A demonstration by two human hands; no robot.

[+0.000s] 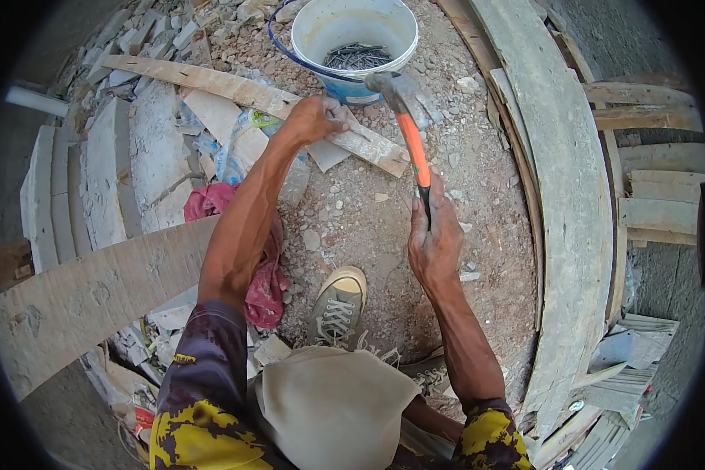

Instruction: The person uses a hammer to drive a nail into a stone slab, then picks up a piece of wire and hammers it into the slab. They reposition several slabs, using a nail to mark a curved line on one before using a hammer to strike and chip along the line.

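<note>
My right hand grips a claw hammer by its black and orange handle. The hammer's metal head is raised beside the bucket's near rim. My left hand is over a long, narrow wooden plank, near its right end. Its fingers are curled and pinched together; what lies between them is too small or hidden to make out. Just beyond both hands stands a white and blue bucket with many loose nails inside.
Wide wooden boards run along the right side. Another board juts in from the left. Rubble, plastic bottles and a dusty red cloth lie at left. My shoe stands on gritty ground.
</note>
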